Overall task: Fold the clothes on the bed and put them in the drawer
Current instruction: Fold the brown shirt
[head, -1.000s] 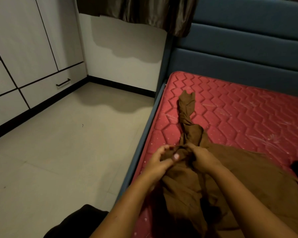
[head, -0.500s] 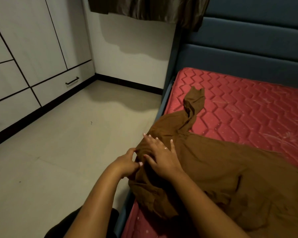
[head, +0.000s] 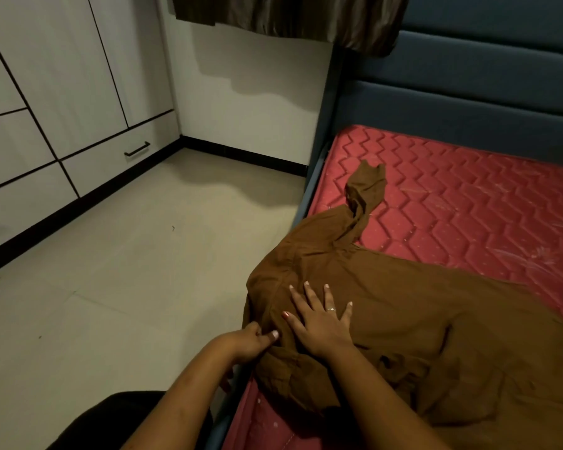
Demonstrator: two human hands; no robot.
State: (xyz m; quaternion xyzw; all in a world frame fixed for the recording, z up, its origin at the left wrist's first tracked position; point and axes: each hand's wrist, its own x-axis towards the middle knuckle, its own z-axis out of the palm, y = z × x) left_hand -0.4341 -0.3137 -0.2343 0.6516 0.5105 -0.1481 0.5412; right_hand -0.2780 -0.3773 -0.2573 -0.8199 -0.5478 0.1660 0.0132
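On the red zigzag-quilted mattress (head: 452,203), along its left edge, lies a brown woven-cloth garment (head: 436,319), spread wide and reaching toward the mattress's right side. The right hand (head: 322,323) lies flat on the cloth near that left edge, palm down, fingers straight and fanned, a thin ring on one finger. Just beside it, at the very edge of the mattress, the left hand (head: 249,344) pinches a fold of the garment between thumb and curled fingers, where the cloth hangs over the side.

The fabric is matte and soft, fairly smooth around the flat palm and rumpled into loose folds below the wrists. One narrow sleeve (head: 366,193) is twisted like a rope and runs up the mattress toward its head end, finishing in a flattened tip.

A padded blue headboard (head: 468,102) with horizontal panels rises behind the mattress. Well apart to the mattress's left, across pale floor tiles (head: 127,303), stands a white drawer front (head: 104,164) with a dark bar handle.
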